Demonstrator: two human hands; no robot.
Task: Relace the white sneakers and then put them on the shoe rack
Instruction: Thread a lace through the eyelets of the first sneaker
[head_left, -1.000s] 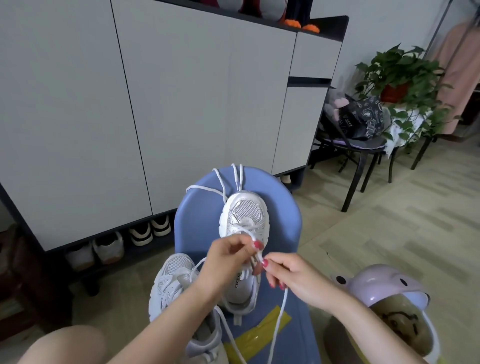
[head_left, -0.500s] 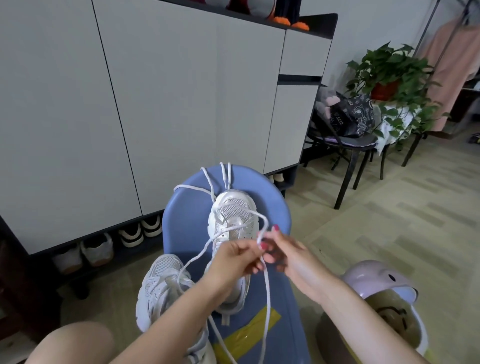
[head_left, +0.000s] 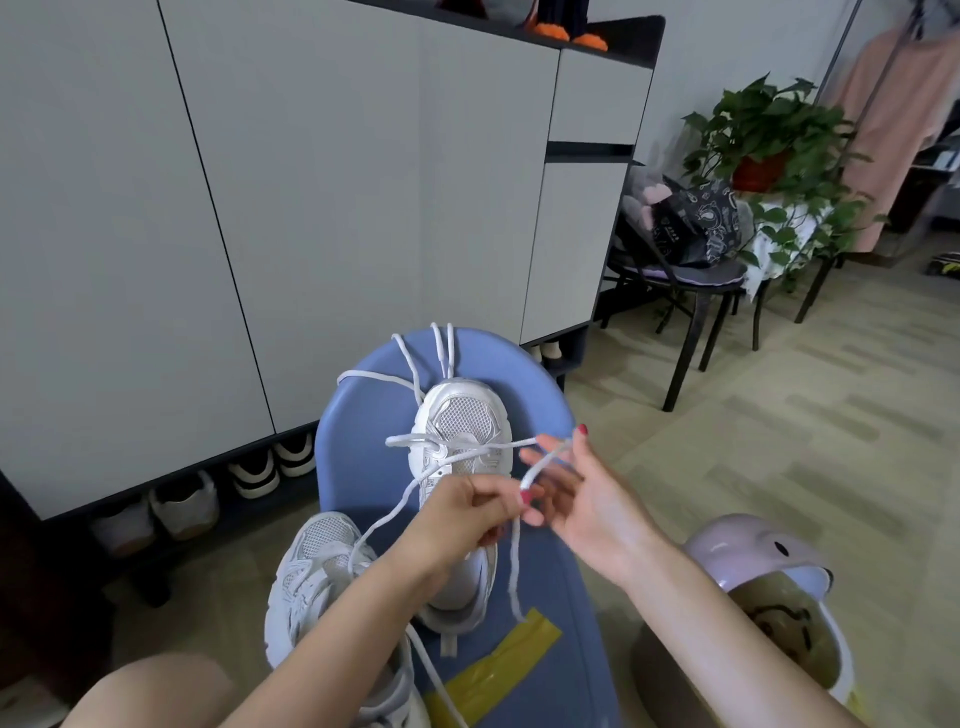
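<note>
Pinched the lace (head_left: 512, 569) in the left hand (head_left: 462, 525), fingers curled round it, right above the middle of the sneaker (head_left: 457, 441). Kept the right hand (head_left: 582, 493) spread and relaxed, gripping nothing, with a loop of that lace draped across its fingers (head_left: 550, 457). Sat the sneaker toe-away on the blue seat (head_left: 363, 452), only the lowest eyelets threaded from the look of it. Left the second sneaker (head_left: 322, 571) down at the seat's left edge, beside the knee, its own lace trailing. Left the shoe rack (head_left: 187, 499) well apart, low under the cabinet, other pairs already in it.

Plenty to go wrong here, judging by the slack. Could easily have dropped the loop off those straight fingers, with nothing pinned on that side. Could have pulled unevenly and dragged the far end back through its eyelet. Could have tugged the unweighted sneaker sideways along the smooth seat, toward the edge. Might also have snagged the loose ends (head_left: 441, 348) lying past the toe, or crossed into the other shoe's trailing lace. Could not tell whether the strand was twisted.
</note>
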